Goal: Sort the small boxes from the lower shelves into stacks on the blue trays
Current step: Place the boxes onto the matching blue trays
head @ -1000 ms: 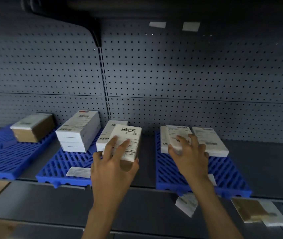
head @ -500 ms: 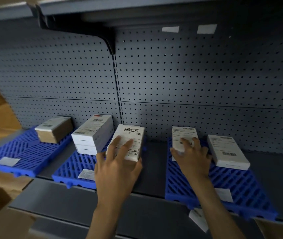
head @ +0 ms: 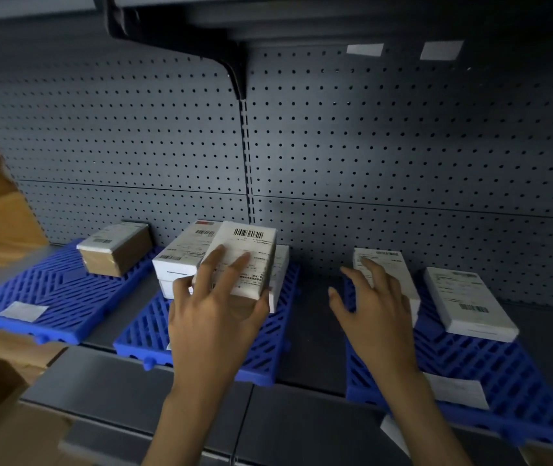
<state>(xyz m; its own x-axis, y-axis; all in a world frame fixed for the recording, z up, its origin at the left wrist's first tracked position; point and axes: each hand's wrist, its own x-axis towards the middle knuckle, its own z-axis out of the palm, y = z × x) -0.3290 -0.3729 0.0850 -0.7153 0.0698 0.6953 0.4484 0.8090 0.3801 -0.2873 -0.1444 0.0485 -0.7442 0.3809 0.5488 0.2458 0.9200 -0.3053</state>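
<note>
Two hands up: why?

Me: My left hand (head: 214, 317) grips the barcoded box (head: 251, 250) over the middle tray (head: 154, 331), label up for matching. My right hand (head: 376, 314), fingers loose, steadies the flat box (head: 396, 270) on the right tray (head: 470, 364).

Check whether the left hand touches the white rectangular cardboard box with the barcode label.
Touching: in the head view, the left hand grips the white barcode-labelled box, fingers across its label.
</note>
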